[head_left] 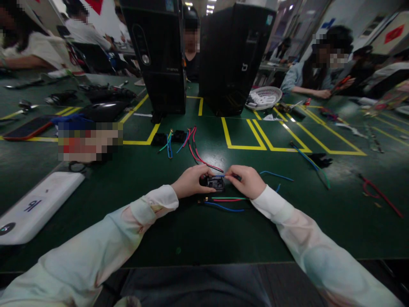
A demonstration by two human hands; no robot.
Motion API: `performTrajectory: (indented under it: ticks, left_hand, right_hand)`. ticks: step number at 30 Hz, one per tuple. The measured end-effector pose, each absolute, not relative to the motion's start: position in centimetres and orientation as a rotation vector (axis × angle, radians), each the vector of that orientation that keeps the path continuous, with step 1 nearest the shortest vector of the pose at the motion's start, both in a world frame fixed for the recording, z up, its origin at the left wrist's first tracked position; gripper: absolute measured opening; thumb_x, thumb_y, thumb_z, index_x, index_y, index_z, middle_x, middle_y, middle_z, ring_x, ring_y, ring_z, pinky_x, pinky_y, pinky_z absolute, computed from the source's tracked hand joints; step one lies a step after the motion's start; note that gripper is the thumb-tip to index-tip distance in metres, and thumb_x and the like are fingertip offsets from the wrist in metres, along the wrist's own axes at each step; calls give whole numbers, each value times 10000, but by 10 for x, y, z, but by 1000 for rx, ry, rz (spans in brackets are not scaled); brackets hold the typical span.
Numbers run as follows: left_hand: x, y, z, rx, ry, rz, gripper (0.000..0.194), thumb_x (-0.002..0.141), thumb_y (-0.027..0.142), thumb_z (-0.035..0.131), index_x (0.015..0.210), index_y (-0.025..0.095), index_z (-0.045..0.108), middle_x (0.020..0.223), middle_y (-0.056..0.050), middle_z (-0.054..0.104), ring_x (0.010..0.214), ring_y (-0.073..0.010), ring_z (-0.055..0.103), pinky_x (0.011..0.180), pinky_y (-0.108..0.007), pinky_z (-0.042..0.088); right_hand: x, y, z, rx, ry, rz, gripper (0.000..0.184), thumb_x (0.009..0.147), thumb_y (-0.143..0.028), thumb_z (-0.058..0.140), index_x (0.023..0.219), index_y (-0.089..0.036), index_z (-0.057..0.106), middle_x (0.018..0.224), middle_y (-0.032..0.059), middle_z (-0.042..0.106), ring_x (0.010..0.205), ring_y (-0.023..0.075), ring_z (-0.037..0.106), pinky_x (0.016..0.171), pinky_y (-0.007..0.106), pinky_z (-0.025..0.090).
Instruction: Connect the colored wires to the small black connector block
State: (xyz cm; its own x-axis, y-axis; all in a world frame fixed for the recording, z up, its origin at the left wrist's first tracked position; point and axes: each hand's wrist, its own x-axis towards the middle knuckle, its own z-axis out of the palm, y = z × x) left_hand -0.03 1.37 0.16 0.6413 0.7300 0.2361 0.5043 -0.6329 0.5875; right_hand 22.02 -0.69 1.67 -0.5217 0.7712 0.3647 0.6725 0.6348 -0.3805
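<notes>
My left hand pinches a small black plastic housing with an open, compartmented inside, just above the green table. Between the thumb and fingers of my right hand is a blue wire, which runs along the housing's far edge. Whether its end sits inside the housing is too small to tell. Close below my hands lie a green wire, a red wire beside it and another blue wire, with metal ends at the left. A red wire pair reaches toward the housing from behind.
Two black computer towers stand at the back. More black housings with wires lie in front of them. A white basket is behind right. A white power bank-like box lies at left. Other people sit around the table.
</notes>
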Motion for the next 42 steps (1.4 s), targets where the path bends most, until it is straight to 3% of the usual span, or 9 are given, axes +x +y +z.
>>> performTrajectory:
  ticks: [17, 42]
  left_hand:
    - [0, 14, 2, 2372, 963, 641, 361, 644, 400, 716, 892, 171, 588, 862, -19, 584, 722, -149, 506, 629, -255, 395]
    - [0, 15, 1, 2365, 964, 643, 370, 642, 399, 718, 905, 175, 586, 861, -17, 578, 728, -150, 510, 641, -262, 406]
  right_hand:
    - [217, -9, 20, -1147, -2351, 96, 101, 842, -212, 520, 761, -179, 572, 739, 20, 624, 711, 152, 549, 663, 264, 331]
    - [218, -9, 17, -1085, -2374, 162, 92, 832, -186, 515, 751, -177, 558, 728, 29, 605, 701, 157, 505, 669, 269, 349]
